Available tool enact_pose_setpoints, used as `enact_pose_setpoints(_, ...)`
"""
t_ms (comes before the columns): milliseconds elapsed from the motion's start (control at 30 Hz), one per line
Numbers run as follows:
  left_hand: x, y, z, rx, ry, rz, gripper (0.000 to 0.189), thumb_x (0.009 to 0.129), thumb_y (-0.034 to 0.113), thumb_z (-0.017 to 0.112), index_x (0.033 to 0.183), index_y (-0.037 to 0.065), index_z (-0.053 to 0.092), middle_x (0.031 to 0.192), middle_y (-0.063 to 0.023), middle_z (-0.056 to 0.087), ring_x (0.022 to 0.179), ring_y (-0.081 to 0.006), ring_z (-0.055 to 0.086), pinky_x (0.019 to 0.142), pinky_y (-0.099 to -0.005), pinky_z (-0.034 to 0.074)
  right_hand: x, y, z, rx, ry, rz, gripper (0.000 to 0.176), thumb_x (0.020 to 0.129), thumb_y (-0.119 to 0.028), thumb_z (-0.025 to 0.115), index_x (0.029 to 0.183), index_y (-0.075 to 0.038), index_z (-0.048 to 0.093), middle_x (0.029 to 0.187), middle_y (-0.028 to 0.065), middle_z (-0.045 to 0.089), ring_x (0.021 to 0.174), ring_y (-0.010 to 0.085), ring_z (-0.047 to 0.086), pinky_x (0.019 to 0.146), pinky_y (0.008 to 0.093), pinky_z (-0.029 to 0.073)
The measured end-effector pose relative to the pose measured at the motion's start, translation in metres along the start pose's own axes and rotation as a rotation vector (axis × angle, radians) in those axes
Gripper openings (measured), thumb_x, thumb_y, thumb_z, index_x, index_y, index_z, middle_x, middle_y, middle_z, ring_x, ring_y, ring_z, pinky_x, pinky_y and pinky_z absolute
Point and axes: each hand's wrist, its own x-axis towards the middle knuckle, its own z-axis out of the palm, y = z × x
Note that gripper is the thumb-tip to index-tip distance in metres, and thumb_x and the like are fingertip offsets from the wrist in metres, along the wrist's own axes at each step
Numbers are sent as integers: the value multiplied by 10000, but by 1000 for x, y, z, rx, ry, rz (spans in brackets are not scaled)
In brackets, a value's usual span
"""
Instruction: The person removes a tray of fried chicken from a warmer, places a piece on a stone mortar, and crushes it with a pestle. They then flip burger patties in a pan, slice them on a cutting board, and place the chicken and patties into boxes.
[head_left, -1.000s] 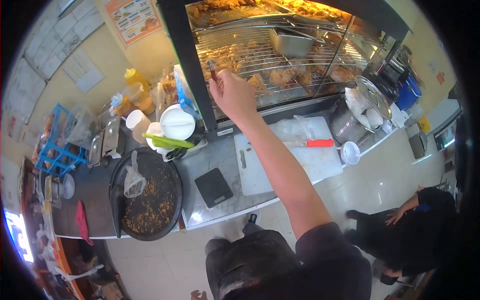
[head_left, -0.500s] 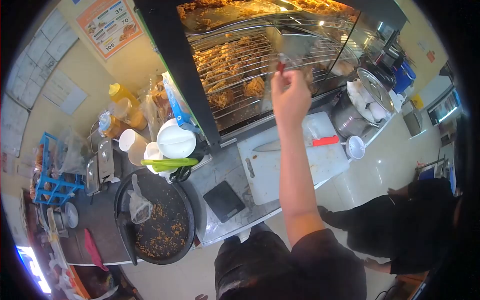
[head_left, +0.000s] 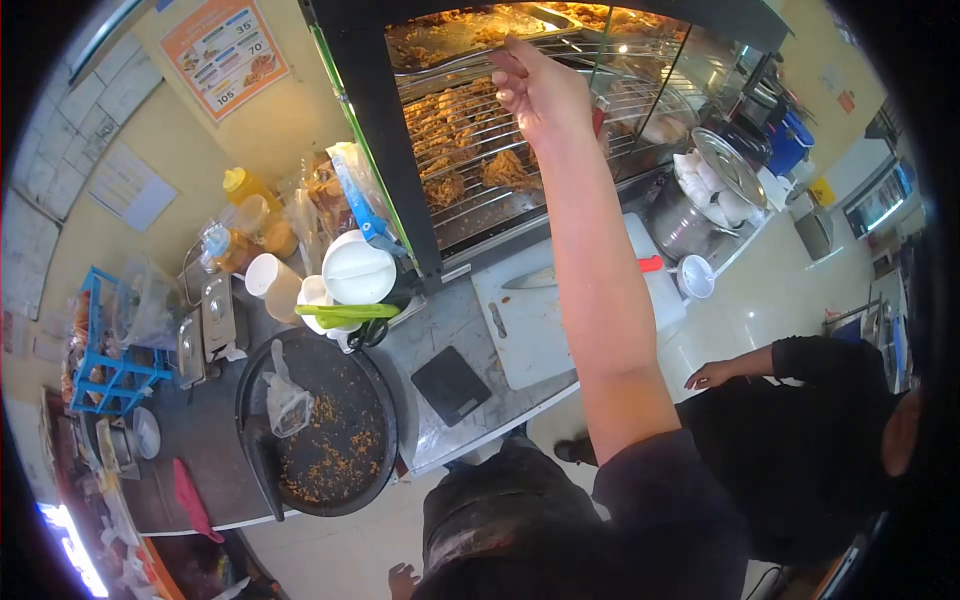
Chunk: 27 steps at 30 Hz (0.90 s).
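My right hand (head_left: 545, 92) is raised in front of the glass-sided food warmer (head_left: 385, 160). Its fingers are curled around something reddish I cannot make out. Beyond the hand, fried chicken pieces (head_left: 508, 170) lie on a wire rack (head_left: 470, 212). A small red part (head_left: 598, 118) shows just right of my wrist, partly hidden. Under my forearm is a white cutting board (head_left: 520, 340) bearing a knife with a red handle (head_left: 651, 264). At the bottom edge, my left hand (head_left: 403, 580) hangs low with fingers apart, holding nothing visible.
A round black pan (head_left: 385, 440) with crumbs and a plastic bag (head_left: 288, 400) stands left of a black flat square (head_left: 450, 386). White tubs (head_left: 358, 268) and sauce bottles (head_left: 240, 185) line the wall. A metal pot (head_left: 680, 225) is right; a person in black (head_left: 800, 450) stands nearby.
My right hand has moved up and left, away from the red part it was at. More of my left hand shows below. The other person's arm has shifted into fuller view.
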Motion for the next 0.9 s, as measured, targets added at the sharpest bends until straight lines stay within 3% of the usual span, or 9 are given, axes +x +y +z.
enact_pose_setpoints(200,14,-9,12,29,-33,71,249,857,286,638,830,47,573,795,-134,649,728,-245,629,625,-341,499,13,-1,10,122,-37,100,162,888,-57,608,992,66,588,830,128,633,587,114,549,450,216,433)
enact_pose_setpoints(233,19,-13,15,31,-40,81,262,853,292,641,805,42,579,780,-137,648,726,-248,628,628,-342,498,10,-3,11,140,-87,56,120,886,-45,591,940,61,576,803,111,608,599,115,546,490,239,506)
enact_pose_setpoints(333,35,-30,27,-3,-70,135,308,842,310,648,731,27,597,737,-145,647,721,-256,627,638,-346,496,-12,-12,26,146,-12,5,78,882,-23,567,899,52,557,755,81,563,608,125,546,575,289,588)
enact_pose_setpoints(367,40,-36,29,-29,-86,153,326,839,316,651,706,21,602,722,-148,647,720,-259,626,642,-347,495,-17,-11,27,150,-15,-33,63,875,-15,556,863,45,541,738,70,520,627,140,557,663,349,625)
enact_pose_setpoints(400,44,-35,34,-97,-112,175,345,835,322,653,682,16,608,708,-151,646,718,-262,625,645,-348,495,-21,-9,27,173,-14,-21,67,874,-17,558,863,46,537,747,73,517,633,143,558,672,358,626)
enact_pose_setpoints(633,47,-6,33,304,-98,152,351,825,325,659,678,11,603,704,-161,642,711,-277,625,640,-356,492,-41,-1,22,156,139,-37,89,846,-11,562,847,69,522,768,83,497,631,153,545,705,432,626)
enact_pose_setpoints(900,58,17,24,477,-107,174,360,814,328,665,673,4,598,699,-173,637,703,-294,624,635,-365,490,-68,-22,-1,105,183,-99,61,828,-26,549,795,22,533,672,32,491,529,85,476,663,410,611)
